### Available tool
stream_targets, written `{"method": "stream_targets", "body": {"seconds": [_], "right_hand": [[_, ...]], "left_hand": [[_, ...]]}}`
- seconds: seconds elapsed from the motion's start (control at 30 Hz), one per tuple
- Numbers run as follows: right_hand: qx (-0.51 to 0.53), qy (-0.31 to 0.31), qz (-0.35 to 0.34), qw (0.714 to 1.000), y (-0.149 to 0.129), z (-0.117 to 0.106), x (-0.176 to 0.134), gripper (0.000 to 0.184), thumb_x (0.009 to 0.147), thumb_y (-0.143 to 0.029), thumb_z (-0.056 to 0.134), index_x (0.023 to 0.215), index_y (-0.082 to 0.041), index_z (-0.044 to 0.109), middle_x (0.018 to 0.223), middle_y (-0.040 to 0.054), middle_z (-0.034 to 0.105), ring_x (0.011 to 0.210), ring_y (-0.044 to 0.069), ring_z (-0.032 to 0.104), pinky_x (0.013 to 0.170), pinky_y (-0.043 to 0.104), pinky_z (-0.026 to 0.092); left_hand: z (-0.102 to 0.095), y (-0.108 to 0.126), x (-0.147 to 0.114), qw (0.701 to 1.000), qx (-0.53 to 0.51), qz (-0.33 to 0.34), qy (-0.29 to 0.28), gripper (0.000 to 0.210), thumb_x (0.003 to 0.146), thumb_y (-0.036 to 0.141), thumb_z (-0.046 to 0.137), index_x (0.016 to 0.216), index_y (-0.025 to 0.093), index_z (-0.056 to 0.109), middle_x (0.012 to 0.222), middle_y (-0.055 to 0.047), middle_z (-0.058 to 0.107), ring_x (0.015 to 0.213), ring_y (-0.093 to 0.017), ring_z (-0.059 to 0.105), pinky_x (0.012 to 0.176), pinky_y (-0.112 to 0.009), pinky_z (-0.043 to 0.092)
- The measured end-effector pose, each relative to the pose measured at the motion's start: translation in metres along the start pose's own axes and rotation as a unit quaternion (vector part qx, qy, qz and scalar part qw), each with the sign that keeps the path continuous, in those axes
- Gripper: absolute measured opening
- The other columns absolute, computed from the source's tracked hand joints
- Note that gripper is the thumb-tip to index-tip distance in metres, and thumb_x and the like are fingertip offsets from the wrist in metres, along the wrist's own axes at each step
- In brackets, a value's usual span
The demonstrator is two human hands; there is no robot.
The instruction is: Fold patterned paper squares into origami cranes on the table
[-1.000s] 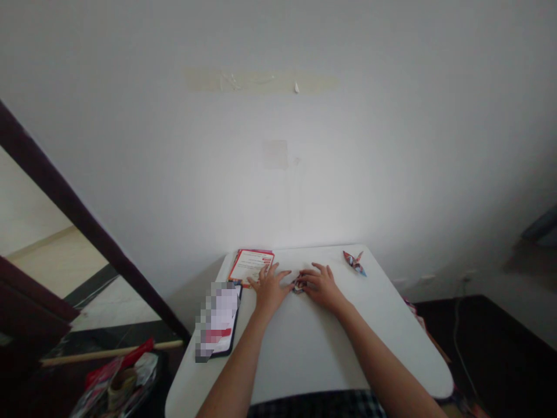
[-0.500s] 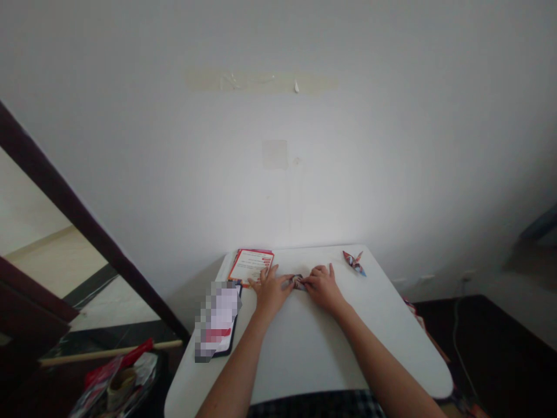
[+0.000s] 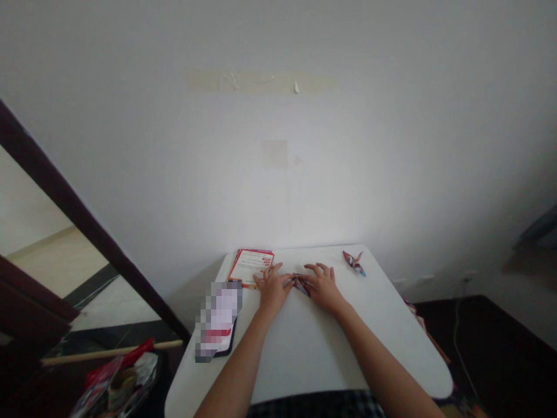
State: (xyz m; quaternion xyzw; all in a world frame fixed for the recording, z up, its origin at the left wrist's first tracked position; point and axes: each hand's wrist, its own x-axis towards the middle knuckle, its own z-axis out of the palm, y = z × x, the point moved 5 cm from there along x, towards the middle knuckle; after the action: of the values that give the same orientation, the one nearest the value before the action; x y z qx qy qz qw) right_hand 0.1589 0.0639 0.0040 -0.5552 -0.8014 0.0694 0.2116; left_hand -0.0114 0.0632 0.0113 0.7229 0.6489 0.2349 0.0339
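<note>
Paper (image 3: 302, 287), folded: I see left hand (image 3: 275, 290) touching its left, right hand (image 3: 322, 287) its right; fingers spread, can't tell if pinching.

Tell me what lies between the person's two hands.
In the head view, a small folded paper lies between the left hand and right hand, touching both.

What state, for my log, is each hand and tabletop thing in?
Small paper: folded, partly covered by both hands
Left hand: spread, touching the small paper
Right hand: touching it too
Paper figure: folded, lying apart
Phone: face up, screen bright
Sheets: stacked, text on the top one
</note>
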Motion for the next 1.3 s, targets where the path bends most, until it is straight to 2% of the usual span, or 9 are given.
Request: {"method": "stream_targets", "body": {"seconds": [0.2, 0.47, 0.57, 0.67, 0.77, 0.93, 1.13, 1.3], "right_hand": [[-0.006, -0.008, 0.021, 1.000, 0.000, 0.000, 0.000, 0.032, 0.093, -0.042, 0.052, 0.124, -0.047, 0.060, 0.147, -0.0017, 0.043, 0.138, 0.033, 0.026, 0.110, 0.070, 0.012], [0.002, -0.006, 0.021, 1.000, 0.002, 0.001, 0.000, 0.031, 0.092, -0.040, 0.055, 0.122, -0.045, 0.062, 0.146, -0.0003, 0.045, 0.138, 0.034, 0.026, 0.110, 0.071, 0.011], [0.003, -0.004, 0.020, 1.000, 0.004, 0.003, 0.001, 0.031, 0.090, -0.039, 0.057, 0.121, -0.044, 0.063, 0.145, 0.0002, 0.045, 0.137, 0.035, 0.026, 0.110, 0.070, 0.010], [0.003, -0.004, 0.020, 1.000, 0.005, 0.004, 0.001, 0.031, 0.090, -0.040, 0.057, 0.121, -0.042, 0.063, 0.145, 0.0011, 0.045, 0.137, 0.035, 0.026, 0.110, 0.070, 0.010], [0.006, -0.005, 0.019, 1.000, 0.005, 0.004, 0.001, 0.032, 0.090, -0.039, 0.058, 0.121, -0.042, 0.062, 0.144, 0.0014, 0.046, 0.137, 0.034, 0.027, 0.110, 0.070, 0.010], [0.023, -0.001, 0.018, 1.000, 0.005, 0.003, 0.001, 0.031, 0.089, -0.040, 0.059, 0.120, -0.042, 0.062, 0.143, -0.0006, 0.047, 0.137, 0.031, 0.029, 0.111, 0.068, 0.012], [0.046, 0.020, 0.015, 0.999, 0.014, -0.003, 0.004, 0.025, 0.094, -0.047, 0.049, 0.111, -0.038, 0.066, 0.138, -0.0021, 0.054, 0.134, 0.028, 0.033, 0.111, 0.060, 0.020], [0.058, 0.017, -0.001, 0.998, 0.024, -0.007, 0.005, 0.019, 0.092, -0.038, 0.054, 0.098, -0.030, 0.070, 0.131, -0.0002, 0.060, 0.129, 0.026, 0.040, 0.108, 0.049, 0.030]], "left_hand": [[0.000, 0.004, -0.002, 1.000, -0.021, 0.021, 0.000, 0.022, 0.083, 0.045, 0.065, 0.104, 0.045, 0.072, 0.144, 0.001, 0.050, 0.136, -0.034, 0.034, 0.107, -0.079, 0.008], [-0.007, 0.003, 0.001, 0.999, -0.031, -0.010, 0.008, 0.024, 0.085, 0.052, 0.059, 0.083, 0.033, 0.074, 0.139, 0.001, 0.055, 0.134, -0.032, 0.039, 0.105, -0.078, 0.018], [-0.009, 0.002, 0.000, 1.000, -0.016, 0.001, -0.019, 0.019, 0.082, 0.052, 0.064, 0.090, 0.039, 0.075, 0.145, 0.004, 0.050, 0.136, -0.034, 0.034, 0.105, -0.080, 0.015], [-0.009, -0.001, 0.000, 0.999, 0.001, 0.000, -0.046, 0.025, 0.080, 0.054, 0.064, 0.105, 0.050, 0.071, 0.151, 0.008, 0.044, 0.139, -0.037, 0.029, 0.104, -0.082, 0.009], [-0.008, -0.004, 0.000, 0.998, 0.020, -0.008, -0.057, 0.027, 0.081, 0.057, 0.062, 0.107, 0.056, 0.068, 0.153, 0.010, 0.041, 0.140, -0.039, 0.027, 0.102, -0.084, 0.007], [-0.005, -0.006, 0.000, 0.998, 0.034, -0.009, -0.057, 0.029, 0.084, 0.057, 0.058, 0.112, 0.058, 0.064, 0.153, 0.009, 0.040, 0.140, -0.039, 0.028, 0.102, -0.083, 0.007], [-0.001, -0.009, 0.000, 0.997, 0.026, -0.010, -0.072, 0.028, 0.086, 0.056, 0.054, 0.113, 0.059, 0.063, 0.154, 0.007, 0.039, 0.142, -0.039, 0.025, 0.101, -0.084, 0.006], [-0.001, -0.011, 0.001, 0.995, 0.024, -0.003, -0.093, 0.030, 0.087, 0.058, 0.051, 0.114, 0.059, 0.062, 0.155, 0.006, 0.037, 0.143, -0.040, 0.023, 0.101, -0.083, 0.003]]}}
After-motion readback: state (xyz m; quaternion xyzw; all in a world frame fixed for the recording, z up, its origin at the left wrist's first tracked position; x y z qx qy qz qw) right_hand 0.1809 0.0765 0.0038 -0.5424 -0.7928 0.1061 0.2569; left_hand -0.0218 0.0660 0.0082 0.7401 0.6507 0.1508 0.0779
